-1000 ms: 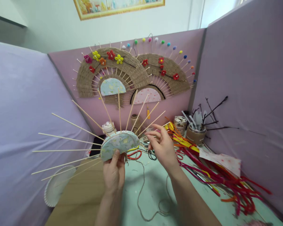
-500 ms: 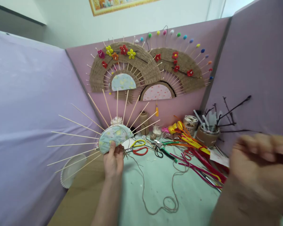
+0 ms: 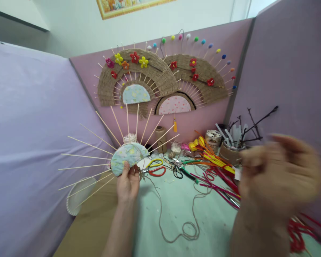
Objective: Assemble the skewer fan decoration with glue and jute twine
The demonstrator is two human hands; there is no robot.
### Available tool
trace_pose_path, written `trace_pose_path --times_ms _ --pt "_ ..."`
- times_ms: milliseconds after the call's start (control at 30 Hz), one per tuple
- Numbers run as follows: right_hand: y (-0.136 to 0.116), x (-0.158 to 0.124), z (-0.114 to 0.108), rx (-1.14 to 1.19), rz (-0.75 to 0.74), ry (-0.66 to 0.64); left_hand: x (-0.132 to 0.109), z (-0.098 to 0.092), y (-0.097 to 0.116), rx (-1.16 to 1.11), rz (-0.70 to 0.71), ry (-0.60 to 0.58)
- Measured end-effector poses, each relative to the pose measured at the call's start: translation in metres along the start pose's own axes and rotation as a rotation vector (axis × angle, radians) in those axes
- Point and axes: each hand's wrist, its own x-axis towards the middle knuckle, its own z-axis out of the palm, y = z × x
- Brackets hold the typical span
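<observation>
In my left hand (image 3: 128,182) is a half-round fan base (image 3: 128,157) covered in pale blue flowered fabric, thumb on its front and fingers behind. Thin wooden sticks (image 3: 132,123) spread from its curved edge like rays. Brown twine (image 3: 160,210) hangs by this hand and runs over the table to a loose coil (image 3: 191,230). On the right, my right hand (image 3: 280,175) is raised in the air, close to the camera and blurred. Its fingers look curled together; whatever they may hold cannot be made out. Scissors (image 3: 156,171) with red and yellow handles lie just beyond the left hand.
Green-handled pliers (image 3: 188,175), coloured pipe cleaners (image 3: 216,162) and a pot of twigs and glue sticks (image 3: 230,151) crowd the table's back right. A twine spool (image 3: 160,137) stands behind. Two woven fans (image 3: 139,75) hang on the pink panel. A white basket (image 3: 80,196) is at left.
My right hand has swung left and turned, fingers still bent. The left hand keeps the fan base in nearly the same place. The view has shifted slightly right, showing red pipe cleaners at lower right.
</observation>
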Motion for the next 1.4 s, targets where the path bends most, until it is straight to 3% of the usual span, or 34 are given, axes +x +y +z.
trace_pose_path --times_ms 133,233,367,533,700,867,1000,1133,1300,1400 --pt "0.014 -0.031 0.04 -0.208 0.14 -0.586 -0.015 0.006 -0.01 0.003 -0.033 -0.106" --pt "0.025 -0.059 0.058 -0.25 0.033 -0.817 -0.025 0.007 -0.021 0.0 -0.032 -0.199" --pt "0.035 -0.084 0.071 -0.363 -0.133 -0.76 -0.032 0.008 -0.028 0.003 -0.007 -0.31" --pt "0.041 -0.092 0.074 -0.445 -0.215 -0.684 -0.036 0.01 -0.027 0.018 0.021 -0.332" --pt "0.042 -0.1 0.075 -0.421 -0.172 -0.778 -0.034 0.01 -0.024 0.007 0.018 -0.348" --pt "0.041 -0.119 0.071 -0.339 0.0 -0.799 -0.032 0.009 -0.018 -0.003 0.011 -0.402" --pt "0.032 -0.135 0.058 -0.363 0.126 -0.933 -0.031 0.008 -0.014 -0.044 -0.044 -0.384" --pt "0.013 -0.147 0.026 -0.602 0.161 -1.135 -0.033 0.013 -0.008 -0.069 -0.094 -0.372" --pt "-0.014 -0.159 -0.043 -0.769 0.134 -1.188 -0.042 0.027 0.004 -0.082 -0.22 -0.343" --pt "-0.033 -0.153 -0.09 -0.969 0.17 -1.218 -0.045 0.034 0.008 -0.081 -0.284 -0.318"
